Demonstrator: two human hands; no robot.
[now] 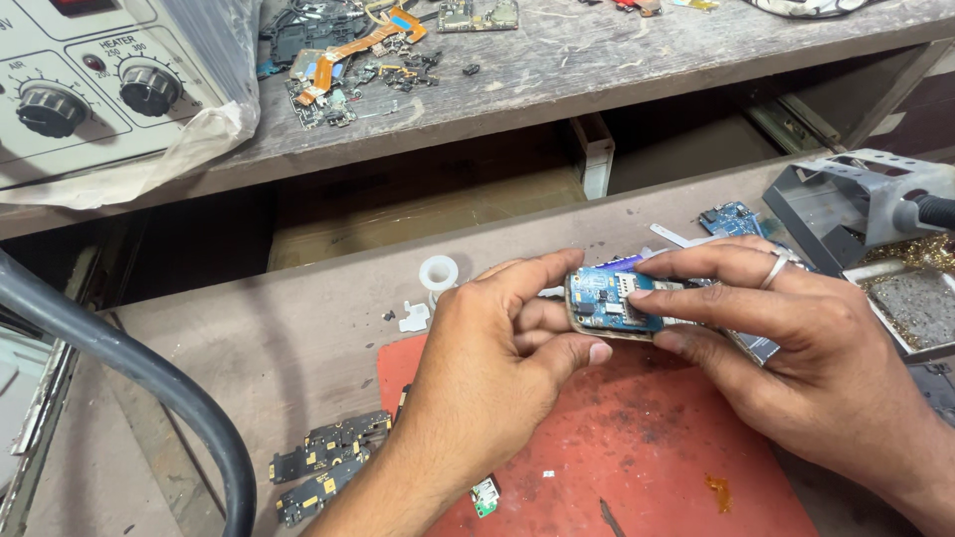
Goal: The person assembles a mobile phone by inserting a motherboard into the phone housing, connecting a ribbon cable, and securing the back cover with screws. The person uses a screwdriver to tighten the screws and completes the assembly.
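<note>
Holding a small blue circuit board (609, 300) between both hands above the red work mat (637, 447).

Pinching the board's left edge with the left hand (497, 348), thumb below and forefinger curled over the top; pressing down on its upper face with the fingertips (647, 267) of the ringed right hand (796, 348), thumb tucked beneath. Seemingly seating or prising a part on the board, mid-step. Calling next, by the look of it, for a steady grip and light, even fingertip pressure. Lying nearby: loose board strips (328, 462), a white plastic ring (439, 271), a soldering-iron stand (846, 199).
</note>
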